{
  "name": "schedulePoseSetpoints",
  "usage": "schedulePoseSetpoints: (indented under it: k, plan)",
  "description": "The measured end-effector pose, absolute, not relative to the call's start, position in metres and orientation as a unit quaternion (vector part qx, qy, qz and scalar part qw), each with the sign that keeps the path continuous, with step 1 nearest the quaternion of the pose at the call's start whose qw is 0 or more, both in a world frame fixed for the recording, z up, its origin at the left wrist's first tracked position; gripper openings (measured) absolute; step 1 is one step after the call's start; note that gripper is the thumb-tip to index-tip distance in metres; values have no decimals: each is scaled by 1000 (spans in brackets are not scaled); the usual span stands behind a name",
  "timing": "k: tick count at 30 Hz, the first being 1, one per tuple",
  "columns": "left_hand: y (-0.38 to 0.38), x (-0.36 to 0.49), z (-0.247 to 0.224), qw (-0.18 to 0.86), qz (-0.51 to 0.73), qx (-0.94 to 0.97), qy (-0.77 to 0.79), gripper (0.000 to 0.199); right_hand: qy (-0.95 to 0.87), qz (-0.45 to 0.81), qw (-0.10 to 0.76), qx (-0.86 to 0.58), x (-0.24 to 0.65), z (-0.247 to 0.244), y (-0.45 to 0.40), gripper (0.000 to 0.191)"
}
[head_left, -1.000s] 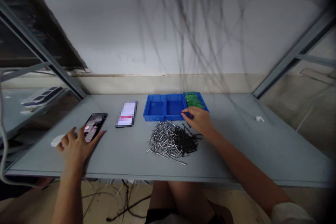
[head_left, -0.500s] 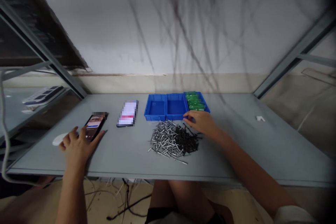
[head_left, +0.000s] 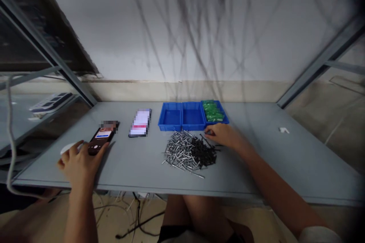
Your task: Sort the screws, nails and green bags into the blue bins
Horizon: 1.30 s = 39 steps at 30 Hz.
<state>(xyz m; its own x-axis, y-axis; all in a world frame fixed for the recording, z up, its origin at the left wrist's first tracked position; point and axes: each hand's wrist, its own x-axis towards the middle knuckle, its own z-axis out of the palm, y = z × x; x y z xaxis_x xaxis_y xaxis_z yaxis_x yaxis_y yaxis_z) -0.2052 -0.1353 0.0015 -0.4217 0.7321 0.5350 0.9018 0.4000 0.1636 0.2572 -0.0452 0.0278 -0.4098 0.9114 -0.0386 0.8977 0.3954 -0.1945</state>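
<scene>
A smooth, pale wall [head_left: 114, 38] rises behind a flat grey table [head_left: 256, 171] with a long, straight front edge. The tabletop spreads wide on the right, with room around the right forearm [head_left: 273, 182]. Towards the back, 3 rectangular blue plastic bins [head_left: 171, 126] stand in a row; the left and middle bins show smooth blue floors, while the right bin [head_left: 226, 117] holds crinkled, shiny green packets [head_left: 212, 112].

Just in front of them lies a loose, spiky pile: slim, shiny silver rods [head_left: 178, 152] on the left, mingling with dark screws [head_left: 203, 152] on the right. Grey surface separates it from the front edge. The right hand [head_left: 224, 135] is at the pile's far right side, thumb and fingertips pinched together; whether they grip a screw, I cannot tell.

The left hand [head_left: 80, 161] is open, fingers spread at the near end of a flat black phone [head_left: 103, 135]. Another phone [head_left: 139, 122] lies between that phone and the bins. The left fingers partly hide a smooth, rounded white object [head_left: 66, 148]. A small white piece [head_left: 283, 130] lies far right.
</scene>
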Motion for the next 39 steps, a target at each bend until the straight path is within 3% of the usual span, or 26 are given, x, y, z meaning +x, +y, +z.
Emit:
schedulePoseSetpoints:
  k: [8,22,29,35,39]
  plan:
    - [-135,-208,2,175,-167,-486,-840,60,-839,85,45,-536,255,24,-45,15]
    - [-136,-212,-2,178,-235,-482,-825,57,-832,156,126,-518,269,27,-40,11]
    - [-137,-216,-7,210,-253,-482,-812,60,-782,387,247,-421,274,35,-41,24]
    - [-138,-212,-5,204,-251,-483,-814,59,-599,566,411,-390,262,41,-46,33]
    - [-139,-209,-2,195,-250,-481,-818,60,-504,637,452,-369,252,39,-46,38]
